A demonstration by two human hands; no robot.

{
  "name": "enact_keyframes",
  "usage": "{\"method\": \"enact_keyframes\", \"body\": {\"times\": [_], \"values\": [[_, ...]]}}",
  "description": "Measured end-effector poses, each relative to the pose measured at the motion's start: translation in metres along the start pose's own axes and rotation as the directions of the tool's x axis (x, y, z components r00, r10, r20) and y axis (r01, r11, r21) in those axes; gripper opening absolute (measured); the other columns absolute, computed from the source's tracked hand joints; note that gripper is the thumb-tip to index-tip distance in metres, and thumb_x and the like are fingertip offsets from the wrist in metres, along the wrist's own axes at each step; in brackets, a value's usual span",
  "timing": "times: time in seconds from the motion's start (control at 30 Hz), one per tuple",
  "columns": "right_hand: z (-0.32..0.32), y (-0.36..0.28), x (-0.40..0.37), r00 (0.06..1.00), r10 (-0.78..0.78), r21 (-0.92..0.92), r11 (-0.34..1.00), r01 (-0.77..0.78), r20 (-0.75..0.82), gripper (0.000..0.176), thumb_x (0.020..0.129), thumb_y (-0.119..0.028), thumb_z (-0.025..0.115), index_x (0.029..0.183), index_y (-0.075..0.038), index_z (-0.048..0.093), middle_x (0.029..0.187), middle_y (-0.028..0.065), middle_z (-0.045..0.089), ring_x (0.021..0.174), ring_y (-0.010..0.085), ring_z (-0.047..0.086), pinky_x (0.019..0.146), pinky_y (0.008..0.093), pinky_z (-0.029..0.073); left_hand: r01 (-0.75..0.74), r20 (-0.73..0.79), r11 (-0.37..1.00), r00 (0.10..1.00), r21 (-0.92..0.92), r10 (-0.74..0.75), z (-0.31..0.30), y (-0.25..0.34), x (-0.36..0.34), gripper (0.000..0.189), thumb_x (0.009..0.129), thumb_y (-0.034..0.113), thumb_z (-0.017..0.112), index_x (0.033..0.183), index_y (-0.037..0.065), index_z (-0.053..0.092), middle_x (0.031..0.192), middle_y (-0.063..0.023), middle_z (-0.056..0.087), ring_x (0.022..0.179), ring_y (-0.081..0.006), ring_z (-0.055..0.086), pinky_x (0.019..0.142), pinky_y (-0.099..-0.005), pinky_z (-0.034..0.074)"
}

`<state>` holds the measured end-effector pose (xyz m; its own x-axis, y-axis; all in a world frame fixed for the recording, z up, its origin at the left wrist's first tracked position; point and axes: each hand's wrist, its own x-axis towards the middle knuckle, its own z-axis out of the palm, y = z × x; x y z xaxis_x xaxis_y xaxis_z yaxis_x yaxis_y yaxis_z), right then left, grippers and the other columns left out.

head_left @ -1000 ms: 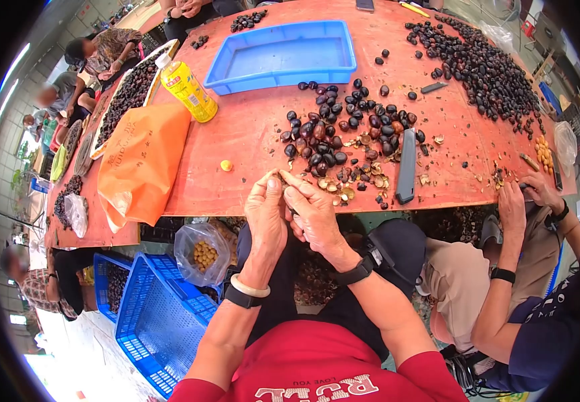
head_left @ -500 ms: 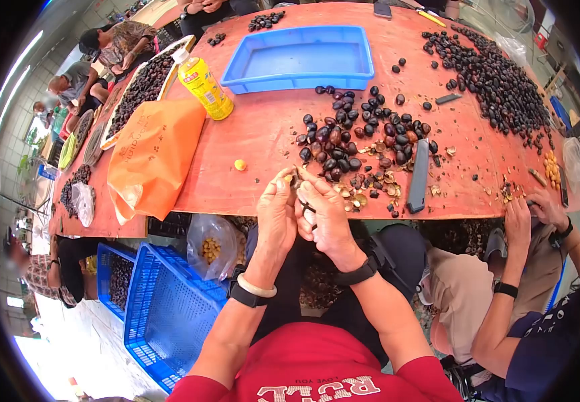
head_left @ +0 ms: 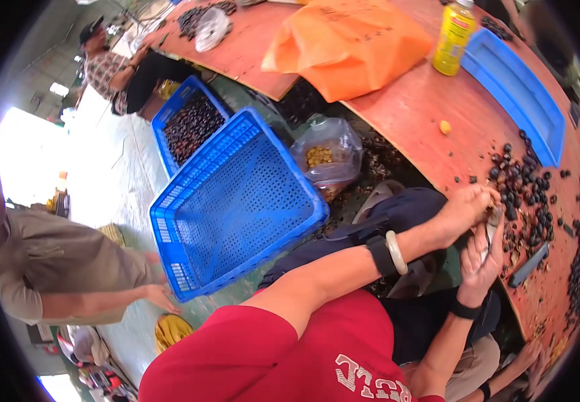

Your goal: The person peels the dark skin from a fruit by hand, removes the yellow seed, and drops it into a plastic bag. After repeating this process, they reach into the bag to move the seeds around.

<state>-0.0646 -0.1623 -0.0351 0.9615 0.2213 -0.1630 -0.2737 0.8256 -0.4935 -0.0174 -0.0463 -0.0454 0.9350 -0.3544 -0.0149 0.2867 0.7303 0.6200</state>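
Observation:
My left hand (head_left: 463, 211) and my right hand (head_left: 481, 258) meet at the near edge of the red table (head_left: 397, 110). The left hand pinches a small nut (head_left: 493, 216) between its fingertips. Just below it, the right hand is closed on what looks like a small blade (head_left: 487, 236) that touches the nut. A heap of dark nuts (head_left: 524, 191) lies on the table right beside both hands, with broken shells around it. A black bar-shaped tool (head_left: 528, 264) lies near the right hand.
On the floor stand an empty blue basket (head_left: 236, 201), a second basket of dark nuts (head_left: 189, 127) and a clear bag of yellow kernels (head_left: 327, 161). The table carries a blue tray (head_left: 514, 94), a yellow bottle (head_left: 452, 37) and an orange bag (head_left: 347, 43). Another person's hand (head_left: 159, 298) reaches in from the left.
The view has swung sharply left and down, so the floor and baskets now fill the frame. My hands stay together on the nut at the table's edge.

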Motion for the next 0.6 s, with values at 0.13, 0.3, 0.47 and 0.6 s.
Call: {"method": "enact_keyframes", "body": {"times": [0.13,0.3,0.47,0.6], "values": [[0.006,0.005,-0.022,0.961,0.049,-0.069,0.997,-0.031,0.273,0.041,0.099,-0.024,0.03,0.138,-0.013,0.024,0.068,0.006,0.041,0.034,0.0095,0.034,0.025,0.0195,0.027,0.082,0.003,0.99,0.997,-0.118,-0.082,0.011,0.017,-0.032,0.024,0.097,0.027,0.042,0.103,0.006,0.051,0.089,-0.0025,0.054,0.085,-0.0096,0.057,0.07,-0.0212,0.046],[0.014,0.014,-0.037,0.899,0.295,-0.13,0.955,-0.266,0.323,0.046,0.092,-0.041,0.044,0.112,0.0,0.047,0.053,0.0058,0.044,0.03,0.0107,0.036,0.026,0.0215,0.028,0.123,-0.108,0.985,0.985,-0.118,-0.136,0.012,0.042,-0.075,0.025,0.096,0.028,0.043,0.103,0.005,0.051,0.089,-0.0015,0.055,0.089,-0.0103,0.057,0.077,-0.0241,0.047],[0.058,0.016,-0.038,0.957,0.239,-0.391,0.906,-0.159,0.165,0.039,0.09,-0.039,0.05,0.091,-0.001,0.045,0.046,0.0038,0.04,0.029,0.0111,0.035,0.025,0.0226,0.027,0.061,-0.121,0.99,0.992,0.126,-0.046,0.014,0.057,-0.09,0.033,0.095,0.029,0.046,0.117,0.004,0.051,0.094,-0.0031,0.057,0.09,-0.0097,0.055,0.079,-0.0259,0.046],[0.048,0.034,-0.034,0.941,0.235,-0.296,0.942,-0.159,0.242,0.042,0.093,-0.03,0.048,0.121,0.001,0.041,0.056,0.0092,0.049,0.03,0.0122,0.039,0.024,0.0235,0.034,-0.026,-0.18,0.983,0.982,0.182,0.059,-0.003,0.063,-0.116,0.032,0.095,0.024,0.047,0.117,0.001,0.048,0.098,-0.0067,0.057,0.091,-0.0142,0.058,0.08,-0.0282,0.049]]}}
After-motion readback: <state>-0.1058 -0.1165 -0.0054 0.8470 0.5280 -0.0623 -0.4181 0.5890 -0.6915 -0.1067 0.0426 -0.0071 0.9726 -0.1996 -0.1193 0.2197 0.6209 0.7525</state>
